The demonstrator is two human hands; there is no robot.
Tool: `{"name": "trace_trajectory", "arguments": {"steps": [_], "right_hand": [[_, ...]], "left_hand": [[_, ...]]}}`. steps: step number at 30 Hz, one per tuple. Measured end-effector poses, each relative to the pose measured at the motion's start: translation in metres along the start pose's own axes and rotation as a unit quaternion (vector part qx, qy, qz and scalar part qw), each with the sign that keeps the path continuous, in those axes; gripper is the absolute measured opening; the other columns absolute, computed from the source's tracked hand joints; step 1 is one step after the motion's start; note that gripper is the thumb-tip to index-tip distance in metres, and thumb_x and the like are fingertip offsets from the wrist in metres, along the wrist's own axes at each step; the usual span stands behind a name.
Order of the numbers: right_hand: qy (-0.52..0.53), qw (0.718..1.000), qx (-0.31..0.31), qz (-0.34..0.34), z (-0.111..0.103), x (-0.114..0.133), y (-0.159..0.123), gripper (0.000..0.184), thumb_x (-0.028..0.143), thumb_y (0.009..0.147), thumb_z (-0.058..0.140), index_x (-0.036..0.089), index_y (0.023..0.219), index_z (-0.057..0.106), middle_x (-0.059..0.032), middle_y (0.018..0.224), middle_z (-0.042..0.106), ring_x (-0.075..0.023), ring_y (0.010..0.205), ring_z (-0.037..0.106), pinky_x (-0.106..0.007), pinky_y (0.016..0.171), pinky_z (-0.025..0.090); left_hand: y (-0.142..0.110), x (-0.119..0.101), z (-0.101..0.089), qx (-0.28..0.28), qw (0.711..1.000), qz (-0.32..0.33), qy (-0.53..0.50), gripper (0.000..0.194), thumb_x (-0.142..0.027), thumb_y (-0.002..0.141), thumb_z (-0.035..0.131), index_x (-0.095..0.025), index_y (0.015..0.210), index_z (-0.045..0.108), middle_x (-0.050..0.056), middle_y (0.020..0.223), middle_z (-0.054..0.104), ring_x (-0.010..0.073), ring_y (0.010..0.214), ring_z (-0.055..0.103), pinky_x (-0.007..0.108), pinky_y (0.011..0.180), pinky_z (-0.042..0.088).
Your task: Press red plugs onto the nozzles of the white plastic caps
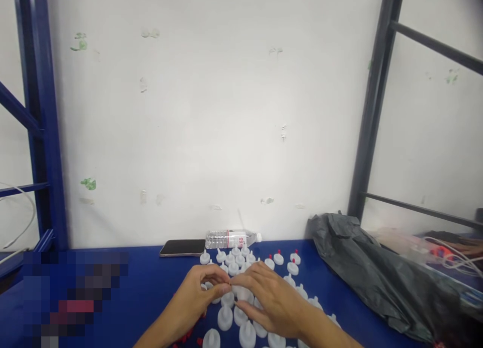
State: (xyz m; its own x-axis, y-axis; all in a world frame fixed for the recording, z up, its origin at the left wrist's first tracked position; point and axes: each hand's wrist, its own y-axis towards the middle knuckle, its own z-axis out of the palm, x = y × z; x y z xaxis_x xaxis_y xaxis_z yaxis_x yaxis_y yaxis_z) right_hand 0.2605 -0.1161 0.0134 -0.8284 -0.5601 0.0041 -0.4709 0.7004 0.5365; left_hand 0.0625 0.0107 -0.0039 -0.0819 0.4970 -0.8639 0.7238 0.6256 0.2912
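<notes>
My left hand (pixel 209 287) is closed, thumb and fingertips drawn together over a group of white plastic nozzle caps (pixel 225 318). What the pinch holds is too small to make out. My right hand (pixel 269 300) reaches in from the other side, its index fingertip meeting the left fingertips. The right thumb is apart from the index finger, and white caps show in the gap below. Small red tip caps (pixel 199 341) lie loose by my left wrist, partly hidden by the forearm. Several white caps at the back right carry red tips, such as the red-tipped cap (pixel 278 258).
A black phone (pixel 183 247) and a clear water bottle (pixel 234 239) lie along the wall on the blue table (pixel 143 282). A dark plastic bag (pixel 362 257) covers the right side. White cables (pixel 449 252) lie beyond it. Blue metal posts (pixel 47 111) stand at left.
</notes>
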Motion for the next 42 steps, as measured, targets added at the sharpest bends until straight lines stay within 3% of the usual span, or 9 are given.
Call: {"name": "trace_trajectory", "arguments": {"steps": [6, 16, 20, 23, 27, 30, 36, 42], "right_hand": [[0.018, 1.000, -0.020, -0.013, 0.001, 0.000, 0.001, 0.039, 0.029, 0.097, 0.057, 0.026, 0.132, 0.040, -0.0058, 0.116, 0.068, -0.0246, 0.096, 0.062, -0.041, 0.084, 0.053], [0.039, 0.993, -0.100, -0.042, -0.001, 0.009, 0.006, 0.031, 0.010, 0.099, 0.040, 0.027, 0.125, 0.041, -0.0042, 0.111, 0.065, -0.0205, 0.105, 0.058, -0.036, 0.091, 0.054], [0.053, 0.994, -0.089, -0.027, -0.003, 0.014, 0.007, 0.030, 0.010, 0.099, 0.035, 0.030, 0.120, 0.043, -0.0020, 0.109, 0.064, -0.0181, 0.106, 0.060, -0.032, 0.090, 0.056], [0.040, 0.997, -0.064, -0.007, 0.001, 0.013, 0.005, 0.030, 0.011, 0.098, 0.038, 0.029, 0.120, 0.046, -0.0029, 0.111, 0.065, -0.0201, 0.111, 0.060, -0.035, 0.094, 0.055], [-0.011, 1.000, -0.020, 0.013, -0.001, 0.000, 0.002, 0.037, 0.007, 0.092, 0.045, 0.026, 0.123, 0.051, -0.0072, 0.120, 0.064, -0.0242, 0.113, 0.058, -0.044, 0.099, 0.050], [-0.082, 0.994, 0.003, 0.077, -0.012, -0.019, -0.002, 0.043, 0.003, 0.085, 0.047, 0.025, 0.121, 0.056, -0.0078, 0.120, 0.063, -0.0239, 0.110, 0.058, -0.043, 0.096, 0.048], [-0.133, 0.972, -0.012, 0.195, -0.037, -0.068, -0.019, 0.037, 0.013, 0.098, 0.033, 0.019, 0.125, 0.058, -0.0109, 0.115, 0.065, -0.0240, 0.105, 0.061, -0.044, 0.096, 0.045], [-0.142, 0.967, 0.044, 0.207, -0.052, -0.092, -0.034, 0.030, 0.024, 0.097, 0.043, 0.023, 0.101, 0.072, -0.0063, 0.095, 0.073, -0.0234, 0.098, 0.064, -0.043, 0.099, 0.040]], "left_hand": [[0.000, -0.003, 0.001, 0.004, 0.998, 0.008, 0.055, 0.018, -0.041, 0.082, 0.067, -0.025, 0.084, 0.075, -0.001, 0.080, 0.073, 0.0187, 0.074, 0.063, 0.028, 0.065, 0.043], [-0.009, -0.004, 0.012, 0.004, 0.972, 0.115, 0.206, 0.034, -0.036, 0.099, 0.035, -0.024, 0.078, 0.059, 0.002, 0.079, 0.064, 0.0202, 0.075, 0.056, 0.034, 0.071, 0.038], [-0.011, -0.007, 0.012, 0.005, 0.967, 0.112, 0.227, 0.036, -0.037, 0.101, 0.033, -0.025, 0.077, 0.057, 0.001, 0.076, 0.065, 0.0200, 0.075, 0.059, 0.034, 0.071, 0.041], [-0.010, -0.011, 0.009, 0.012, 0.962, 0.102, 0.252, 0.033, -0.042, 0.101, 0.039, -0.028, 0.082, 0.061, 0.001, 0.080, 0.067, 0.0205, 0.077, 0.061, 0.033, 0.071, 0.045], [-0.004, -0.010, -0.005, -0.004, 0.946, 0.091, 0.310, 0.034, -0.046, 0.102, 0.036, -0.031, 0.096, 0.065, 0.003, 0.098, 0.070, 0.0230, 0.091, 0.064, 0.035, 0.081, 0.046], [0.000, -0.003, -0.026, -0.033, 0.927, 0.072, 0.366, 0.035, -0.041, 0.101, 0.034, -0.027, 0.101, 0.066, 0.007, 0.105, 0.069, 0.0260, 0.102, 0.062, 0.038, 0.089, 0.043], [0.002, 0.013, -0.071, -0.064, 0.898, -0.025, 0.435, 0.027, -0.032, 0.094, 0.042, -0.022, 0.092, 0.067, 0.007, 0.095, 0.069, 0.0254, 0.090, 0.063, 0.036, 0.078, 0.042], [0.005, 0.013, -0.082, -0.039, 0.896, -0.073, 0.436, 0.022, -0.030, 0.090, 0.045, -0.024, 0.090, 0.066, 0.000, 0.082, 0.069, 0.0198, 0.077, 0.063, 0.030, 0.069, 0.038]]}}
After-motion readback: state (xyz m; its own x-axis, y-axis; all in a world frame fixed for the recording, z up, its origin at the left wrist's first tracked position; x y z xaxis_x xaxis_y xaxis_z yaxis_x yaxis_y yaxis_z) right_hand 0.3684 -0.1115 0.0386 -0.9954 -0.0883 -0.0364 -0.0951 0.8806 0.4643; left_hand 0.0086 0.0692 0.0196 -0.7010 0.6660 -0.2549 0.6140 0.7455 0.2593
